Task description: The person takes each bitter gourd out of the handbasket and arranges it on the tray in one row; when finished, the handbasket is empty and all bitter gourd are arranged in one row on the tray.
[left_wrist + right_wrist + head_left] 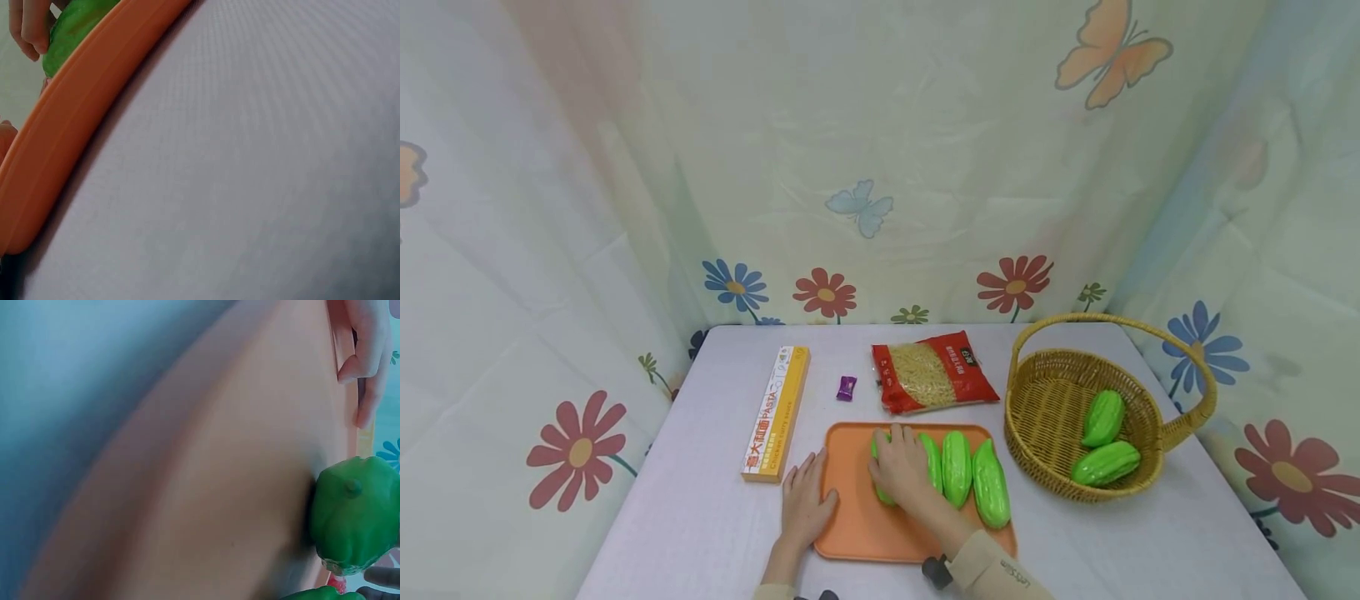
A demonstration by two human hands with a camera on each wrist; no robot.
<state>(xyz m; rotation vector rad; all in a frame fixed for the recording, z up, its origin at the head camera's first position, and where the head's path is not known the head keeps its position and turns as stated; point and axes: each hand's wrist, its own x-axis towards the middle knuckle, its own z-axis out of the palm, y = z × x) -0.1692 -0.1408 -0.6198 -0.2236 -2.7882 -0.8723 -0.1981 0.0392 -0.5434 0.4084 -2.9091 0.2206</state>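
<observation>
My right hand reaches over the orange tray and grips the leftmost green bitter melon, which it partly covers in the head view. To its right, more bitter melons lie side by side: one partly hidden by the hand, a middle one and the rightmost one. My left hand rests on the tray's left edge, fingers fairly straight, thumb over the rim. In the left wrist view, right-hand fingers touch the melon beyond the tray wall.
A wicker basket with a tall handle stands right of the tray, holding two bitter melons. Behind the tray lie a red pasta bag and a small purple wrapped candy. A yellow-white pasta box lies at left.
</observation>
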